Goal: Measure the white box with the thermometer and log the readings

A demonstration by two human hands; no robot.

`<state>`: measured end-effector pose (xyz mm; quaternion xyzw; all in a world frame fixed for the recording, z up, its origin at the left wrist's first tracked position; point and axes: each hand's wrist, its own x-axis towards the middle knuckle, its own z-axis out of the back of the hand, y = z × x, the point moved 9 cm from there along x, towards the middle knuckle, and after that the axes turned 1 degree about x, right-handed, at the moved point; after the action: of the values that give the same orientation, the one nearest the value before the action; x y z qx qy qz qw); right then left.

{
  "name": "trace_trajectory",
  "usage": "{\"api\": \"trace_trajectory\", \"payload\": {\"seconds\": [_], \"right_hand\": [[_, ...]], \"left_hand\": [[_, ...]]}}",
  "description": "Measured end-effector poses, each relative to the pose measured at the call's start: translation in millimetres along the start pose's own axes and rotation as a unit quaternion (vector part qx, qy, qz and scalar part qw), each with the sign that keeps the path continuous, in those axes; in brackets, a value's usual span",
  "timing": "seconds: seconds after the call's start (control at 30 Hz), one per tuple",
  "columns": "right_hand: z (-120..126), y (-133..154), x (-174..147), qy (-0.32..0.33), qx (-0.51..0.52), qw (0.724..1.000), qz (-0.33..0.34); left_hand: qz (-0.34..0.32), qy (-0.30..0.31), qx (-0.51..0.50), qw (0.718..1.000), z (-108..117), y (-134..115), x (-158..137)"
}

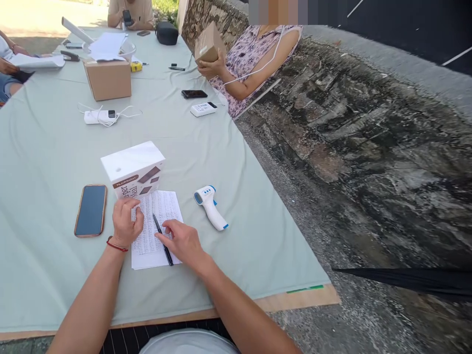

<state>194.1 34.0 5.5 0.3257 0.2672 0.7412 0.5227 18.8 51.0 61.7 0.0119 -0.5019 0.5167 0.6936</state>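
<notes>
My left hand (125, 222), a red bracelet at its wrist, is over the left edge of a stack of printed sheets (144, 259). Its fingers are bent with the thumb apart, holding nothing. Just behind it stands a white box with brown print (134, 160). My right hand (184, 242) hovers over the sheets' right side, thumb and forefinger parted and nothing between them. Beside those fingertips, a black pen (167, 253) lies slantwise on the paper. A smartphone (91, 211) lies left of my left hand, and a white-and-blue infrared thermometer (211, 207) lies to the right.
Farther along the cloth-covered table (250, 246) are a white device with cables (100, 117), a cardboard box (108, 81), a black phone (194, 94) and a white device (203, 109). A person at right holds a brown box (210, 46). Others sit at the far end and left.
</notes>
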Motion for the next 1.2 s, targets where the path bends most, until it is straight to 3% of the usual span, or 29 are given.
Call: {"api": "trace_trajectory", "payload": {"seconds": [0.1,0.2,0.4,0.7,0.77,1.0,1.2], "right_hand": [[-17.6,7.2,-0.9,0.035,-0.022,0.999,-0.019],[-8.5,-4.3,7.4,0.036,0.030,0.999,-0.028],[34.5,-60.0,36.2,-0.060,0.262,0.960,-0.075],[18.3,-77.7,46.1,-0.140,0.384,0.903,-0.137],[15.6,-79.8,44.8,-0.147,0.389,0.897,-0.151],[22.2,-79.6,40.5,-0.190,0.282,0.918,-0.203],[21.0,-73.7,41.8,-0.174,0.244,0.933,-0.201]], "left_hand": [[-0.027,0.078,-0.022,0.996,-17.2,-7.3,-0.1],[-0.011,0.131,-0.017,0.991,-28.3,-3.9,-1.8],[0.005,0.252,-0.024,0.968,-50.8,-6.9,-13.8],[-0.013,0.352,0.013,0.936,-66.8,-11.2,-30.7],[-0.020,0.366,0.025,0.930,-69.0,-12.8,-32.3],[-0.037,0.372,0.032,0.927,-73.5,-16.9,-35.3],[-0.046,0.386,0.058,0.919,-73.5,-19.2,-36.0]]}}
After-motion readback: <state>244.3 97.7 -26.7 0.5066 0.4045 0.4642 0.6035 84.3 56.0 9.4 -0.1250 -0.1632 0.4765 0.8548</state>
